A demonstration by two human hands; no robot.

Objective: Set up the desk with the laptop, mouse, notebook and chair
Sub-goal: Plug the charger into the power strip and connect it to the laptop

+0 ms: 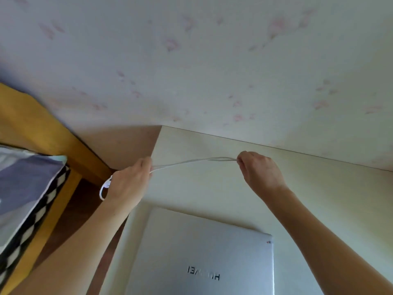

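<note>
A closed silver laptop (202, 252) lies flat on the pale desk (319, 188), near its left front corner, its logo facing me upside down. Above the desk I hold a thin white cable (191, 161) stretched between both hands. My left hand (129, 179) grips one end over the desk's left edge, and a loop of the cable hangs below that hand. My right hand (259, 169) pinches the doubled cable over the back of the desk. No mouse, notebook or chair is in view.
A wall with faint pink flower wallpaper (191, 60) rises straight behind the desk. Left of the desk stands a yellow wooden bed frame (49, 133) with a pillow in purple and checkered cloth (27, 192). A narrow floor gap separates bed and desk.
</note>
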